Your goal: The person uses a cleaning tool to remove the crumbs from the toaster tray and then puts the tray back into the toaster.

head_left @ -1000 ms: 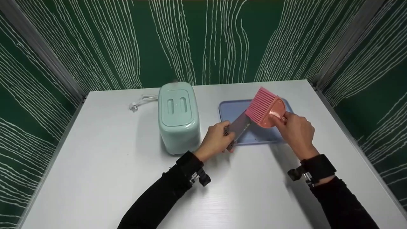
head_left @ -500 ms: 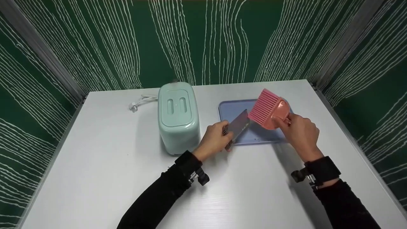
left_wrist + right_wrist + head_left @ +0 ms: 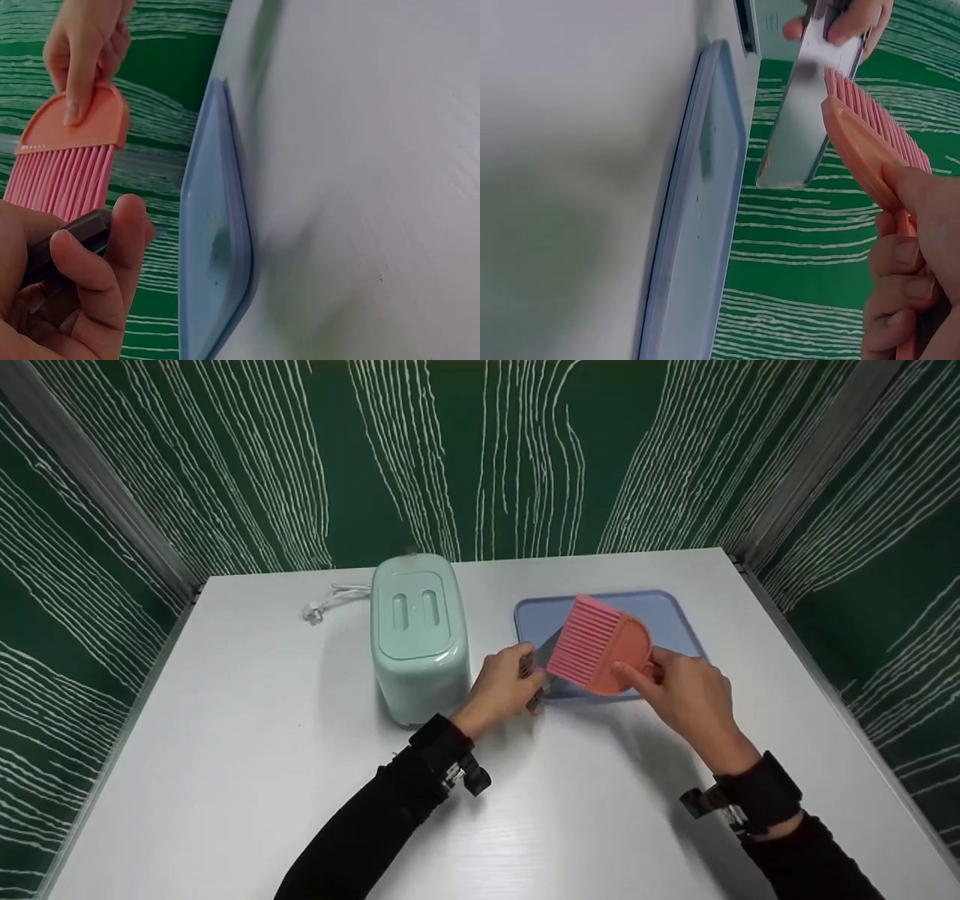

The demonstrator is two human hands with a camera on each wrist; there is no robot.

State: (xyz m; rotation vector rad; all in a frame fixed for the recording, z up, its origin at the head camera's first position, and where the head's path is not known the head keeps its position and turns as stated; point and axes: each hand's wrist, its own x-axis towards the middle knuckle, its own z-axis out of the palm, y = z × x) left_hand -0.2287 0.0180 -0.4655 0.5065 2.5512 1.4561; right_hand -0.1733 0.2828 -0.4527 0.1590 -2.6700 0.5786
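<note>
My left hand (image 3: 504, 682) grips the dark end of a shallow metal crumb tray (image 3: 799, 135), which tilts down over a blue tray (image 3: 664, 611). Yellowish crumbs cling near the crumb tray's far end in the right wrist view. With thumb on its face and fingers curled round its handle, my right hand (image 3: 694, 697) holds an orange brush (image 3: 596, 645) with pink bristles. The bristles overlap the crumb tray in the head view, hiding most of it. A few small crumbs lie on the blue tray, seen from both wrists.
A mint-green toaster (image 3: 420, 667) with a lid on top stands left of my left hand. Its white cord and plug (image 3: 315, 613) lie on the white table (image 3: 247, 750) behind it. Green walls (image 3: 510, 457) with white streaks enclose the back and sides.
The brush first shifted slightly right, off the crumb tray's end, then came left and nearer to me, across the crumb tray toward my left hand. The left hand has barely moved.
</note>
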